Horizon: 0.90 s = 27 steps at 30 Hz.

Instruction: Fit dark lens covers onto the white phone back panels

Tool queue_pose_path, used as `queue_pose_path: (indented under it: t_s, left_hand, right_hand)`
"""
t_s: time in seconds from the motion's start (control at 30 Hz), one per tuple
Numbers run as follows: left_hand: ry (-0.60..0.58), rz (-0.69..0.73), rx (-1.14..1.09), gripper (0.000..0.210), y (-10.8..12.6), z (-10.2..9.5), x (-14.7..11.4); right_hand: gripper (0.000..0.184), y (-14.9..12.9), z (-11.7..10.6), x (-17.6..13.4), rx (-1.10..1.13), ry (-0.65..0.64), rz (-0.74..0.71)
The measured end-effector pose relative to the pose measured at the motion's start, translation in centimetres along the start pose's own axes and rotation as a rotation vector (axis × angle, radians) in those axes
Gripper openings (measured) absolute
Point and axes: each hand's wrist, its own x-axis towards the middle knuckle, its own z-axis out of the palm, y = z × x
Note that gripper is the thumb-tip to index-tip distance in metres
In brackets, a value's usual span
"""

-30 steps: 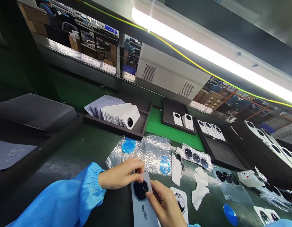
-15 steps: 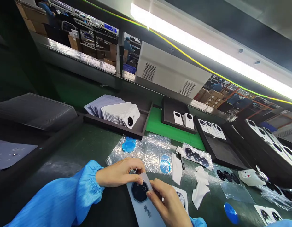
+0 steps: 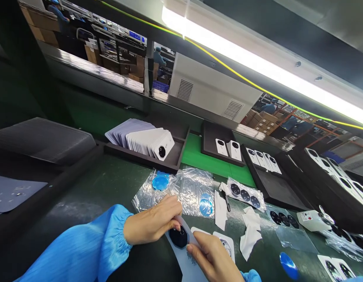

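Observation:
My left hand (image 3: 158, 220) pinches the top end of a pale phone back panel (image 3: 184, 261), its thumb at a black, many-sided camera cover (image 3: 178, 237). My right hand (image 3: 213, 255) grips the panel's right edge, thumb beside the cover. The panel is tilted and looks slightly bent, and its lower part runs out of view. Dark lettering below the cover is partly hidden by my right hand. Just behind that hand lie white cards (image 3: 226, 243) with camera-shaped prints. Clear plastic film (image 3: 196, 188) with blue round stickers lies beyond my hands.
A dark tray (image 3: 134, 154) holds fanned panels; more trays with panels stand at the back right. White paper strips (image 3: 250, 231), a packet of black covers (image 3: 245, 194) and a white bottle (image 3: 312, 219) lie to the right. Stacked grey sheets (image 3: 46, 139) are at left.
The panel has tilted up and bent a little between my hands. My left hand has shifted slightly right, its fingers now wrapped over the panel's top end.

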Motion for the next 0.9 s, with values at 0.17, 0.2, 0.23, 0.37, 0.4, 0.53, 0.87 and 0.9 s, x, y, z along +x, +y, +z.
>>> queue_pose_path:
  t_s: [0.17, 0.2, 0.23, 0.37, 0.4, 0.53, 0.87, 0.9]
  left_hand:
    - [0.023, 0.018, 0.098, 0.022, 0.3, 0.8, 0.0]
    - [0.029, 0.015, 0.087, 0.022, 0.2, 0.7, 0.0]
    - [0.034, 0.015, 0.067, 0.022, 0.2, 0.6, 0.0]
    - [0.142, -0.043, -0.053, 0.023, -0.2, -0.6, 0.1]
    - [0.215, -0.097, -0.092, 0.023, -0.2, -0.8, 0.2]
    - [0.613, -0.389, -0.422, 0.036, 0.2, -0.8, 0.7]
    - [0.496, -0.422, -0.936, 0.053, 2.2, 2.4, 1.0]
    - [0.475, -0.406, -0.93, 0.054, 2.1, 2.3, 0.9]
  right_hand:
    - [0.031, -0.6, -0.1, 0.1, -0.003, 0.008, 0.03]
    - [0.032, -0.9, -0.2, 0.3, 0.008, -0.002, 0.047]
    - [0.034, -1.2, -0.5, 0.7, 0.025, -0.018, 0.063]
    - [0.014, -1.1, -3.2, 1.7, 0.163, -0.078, 0.149]
    - [0.008, -0.6, -4.0, 1.8, 0.22, -0.04, 0.175]
    - [0.049, 1.3, -4.9, 1.9, 0.659, 0.509, 0.268]
    - [0.047, -1.1, 3.4, 5.0, 1.381, 0.466, 0.392]
    - [0.048, -1.4, 3.2, 5.1, 1.418, 0.46, 0.424]
